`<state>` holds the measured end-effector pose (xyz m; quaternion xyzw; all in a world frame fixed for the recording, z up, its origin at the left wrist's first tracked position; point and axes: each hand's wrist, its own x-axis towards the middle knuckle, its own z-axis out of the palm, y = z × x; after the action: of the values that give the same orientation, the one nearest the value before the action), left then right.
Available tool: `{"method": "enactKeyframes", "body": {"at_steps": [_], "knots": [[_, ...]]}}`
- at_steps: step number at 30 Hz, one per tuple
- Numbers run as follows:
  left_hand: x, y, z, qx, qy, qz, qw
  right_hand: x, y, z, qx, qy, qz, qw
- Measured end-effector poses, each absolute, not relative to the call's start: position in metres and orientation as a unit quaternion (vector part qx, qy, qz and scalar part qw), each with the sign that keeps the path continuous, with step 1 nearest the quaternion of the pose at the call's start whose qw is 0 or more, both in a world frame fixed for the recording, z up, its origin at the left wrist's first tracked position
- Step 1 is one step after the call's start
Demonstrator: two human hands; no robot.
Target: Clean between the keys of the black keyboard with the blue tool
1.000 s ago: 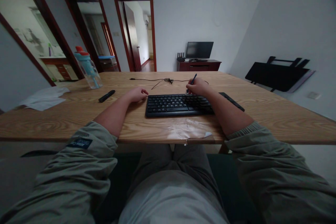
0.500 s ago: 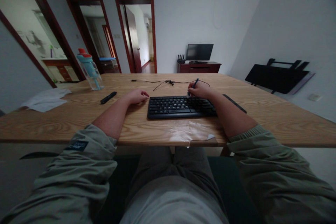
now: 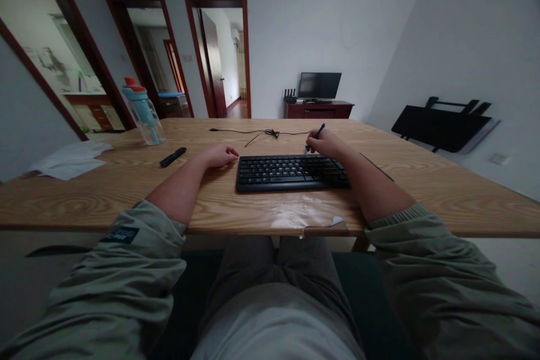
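Note:
A black keyboard point(image 3: 274, 171) lies on the wooden table in front of me. My right hand point(image 3: 327, 143) is closed around a slim, dark-handled brush point(image 3: 321, 130), held tilted over the keyboard's far edge. Its pale tip points down near the top row of keys. My right forearm hides the keyboard's right end. On the table at the keyboard's left end rests my left hand point(image 3: 220, 154), holding nothing, its fingers loosely bent and apart, fingertips by the keyboard's corner. A black cable point(image 3: 272, 133) with a tied bundle stretches behind the keyboard.
Left on the table point(image 3: 139, 202) are a clear bottle with a red lid point(image 3: 145, 112), a black stick-like object point(image 3: 172, 157) and white tissue point(image 3: 70, 160). A thin dark flat object point(image 3: 382, 171) lies beyond my right forearm. Clear tape point(image 3: 304, 214) covers part of the front edge.
My right hand has shifted slightly right with the brush, whose handle now leans further right. My left hand stays in place by the keyboard. The view has moved a little.

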<state>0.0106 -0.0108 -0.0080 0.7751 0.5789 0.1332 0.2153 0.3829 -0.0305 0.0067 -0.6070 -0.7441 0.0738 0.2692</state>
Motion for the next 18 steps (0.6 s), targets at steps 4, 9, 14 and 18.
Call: {"method": "enactKeyframes", "body": {"at_steps": [4, 9, 14, 18], "knots": [[0.008, -0.008, -0.011, 0.783, 0.569, 0.134, 0.214, 0.389, -0.026, 0.002, -0.602, -0.751, 0.073, 0.26], [0.007, -0.006, -0.012, 0.781, 0.566, 0.143, 0.221, 0.388, -0.025, 0.0, -0.585, -0.767, 0.086, 0.249], [0.006, -0.004, -0.012, 0.787, 0.566, 0.129, 0.208, 0.383, -0.03, 0.002, -0.586, -0.768, 0.092, 0.241], [0.004, 0.0, -0.013, 0.795, 0.563, 0.109, 0.199, 0.379, -0.032, 0.001, -0.597, -0.765, 0.068, 0.232]]}}
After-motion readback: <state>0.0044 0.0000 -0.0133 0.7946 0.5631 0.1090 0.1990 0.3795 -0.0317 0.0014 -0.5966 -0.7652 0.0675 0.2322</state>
